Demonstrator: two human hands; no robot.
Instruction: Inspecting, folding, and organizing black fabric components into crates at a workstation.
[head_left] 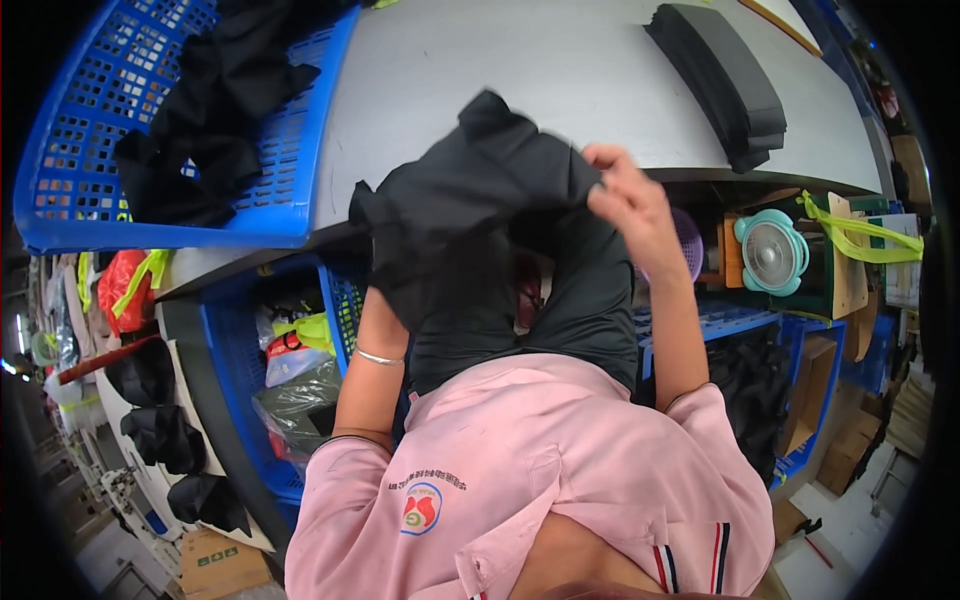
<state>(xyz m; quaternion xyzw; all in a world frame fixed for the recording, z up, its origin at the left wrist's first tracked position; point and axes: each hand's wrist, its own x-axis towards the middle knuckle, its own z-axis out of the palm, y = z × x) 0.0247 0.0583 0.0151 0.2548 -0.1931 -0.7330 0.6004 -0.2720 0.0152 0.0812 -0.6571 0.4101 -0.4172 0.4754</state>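
Observation:
A crumpled piece of black cloth (450,190) hangs between my two hands, above my lap and over the table's near edge. My right hand (632,200) pinches its right end between thumb and fingers. My left forearm (368,400), with a silver bangle (380,358), reaches up under the left part of the cloth. The left hand itself is covered by the cloth, so its fingers are hidden. On the right side of the table lies a neat stack of flat black cloth pieces (715,85), apart from my hands.
A blue plastic basket (305,190) holding loose black cloth (215,120) stands on the grey table (420,80) at the left. Below are a blue crate (235,350) with bagged items and another with black pieces (745,390). A small turquoise fan (772,252) stands at the right.

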